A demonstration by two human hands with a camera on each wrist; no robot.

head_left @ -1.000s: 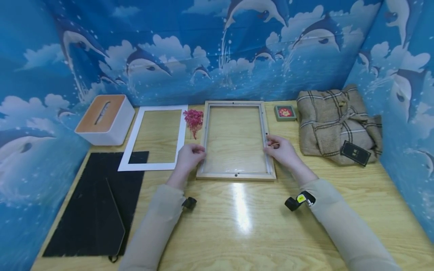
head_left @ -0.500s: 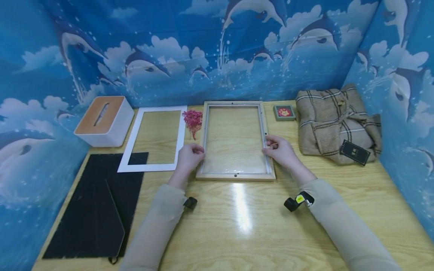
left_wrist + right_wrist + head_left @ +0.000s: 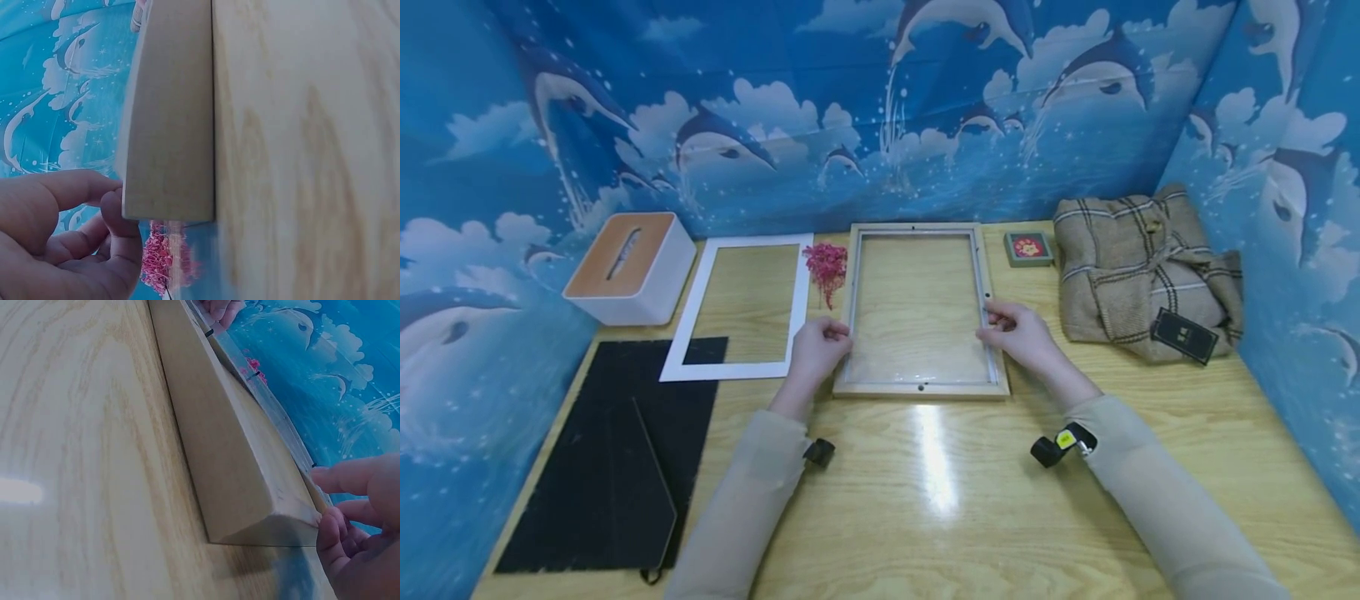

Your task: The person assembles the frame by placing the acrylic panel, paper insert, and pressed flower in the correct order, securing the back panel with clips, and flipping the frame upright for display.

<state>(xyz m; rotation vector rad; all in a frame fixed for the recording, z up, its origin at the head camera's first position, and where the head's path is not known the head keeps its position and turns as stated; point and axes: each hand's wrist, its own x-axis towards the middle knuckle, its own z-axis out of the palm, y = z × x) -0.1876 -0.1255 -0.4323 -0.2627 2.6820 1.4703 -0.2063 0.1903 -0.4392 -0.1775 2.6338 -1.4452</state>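
A pale wooden picture frame (image 3: pixel 921 391) lies flat with a clear sheet (image 3: pixel 917 333) over its opening. At its left rail my left hand (image 3: pixel 820 348) has thumb and index fingertips together, pinching at the sheet's edge; the left wrist view shows the fingertips just above the rail. On the opposite side my right hand (image 3: pixel 1024 337) holds the sheet's edge, thumb reaching in over the opening and index finger on the rail's inner edge. How far the sheet sits down into the frame is hard to tell. Pink dried flowers (image 3: pixel 827 268) lie beside the left rail.
A white mat (image 3: pixel 730 370) overlaps a black backing board (image 3: pixel 587 475) with a stand at left. Behind stands a tissue box (image 3: pixel 647 287). To the right are a small green box (image 3: pixel 1030 252) and a folded plaid garment (image 3: pixel 1120 283). Printed cloth walls enclose the table.
My right thumb and fingers have shifted slightly left, inward over the opening. My left hand and the frame stay nearly where they were.
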